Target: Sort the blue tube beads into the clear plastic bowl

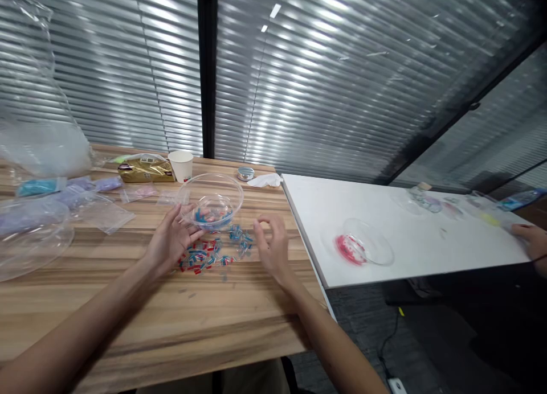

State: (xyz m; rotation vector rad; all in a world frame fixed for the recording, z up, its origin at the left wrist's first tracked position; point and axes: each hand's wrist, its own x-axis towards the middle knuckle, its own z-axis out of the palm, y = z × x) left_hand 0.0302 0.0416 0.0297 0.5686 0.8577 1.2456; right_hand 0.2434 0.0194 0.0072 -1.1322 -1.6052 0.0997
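My left hand [173,237] is wrapped round the near left side of a clear plastic bowl [237,187], which is tilted over the table. Small blue and red pieces lie in the bottom of the bowl. Just below it, a loose pile of little red, blue and clear tube-like pieces [200,256] is spread on the wood, with more blue pieces [240,237] to the right. My right hand [273,246] hovers right of the pile, thumb and forefinger curled together. Whether a piece is between those fingertips cannot be made out.
Behind the bowl stand a paper cup [181,165], a gold tissue pack [145,170] and a round tin [245,173]. Plastic bags [105,212] and a clear bowl [34,246] lie left. On the white table [299,212] sits a bowl with red pieces [351,250]; another person's hand [532,237] is far right.
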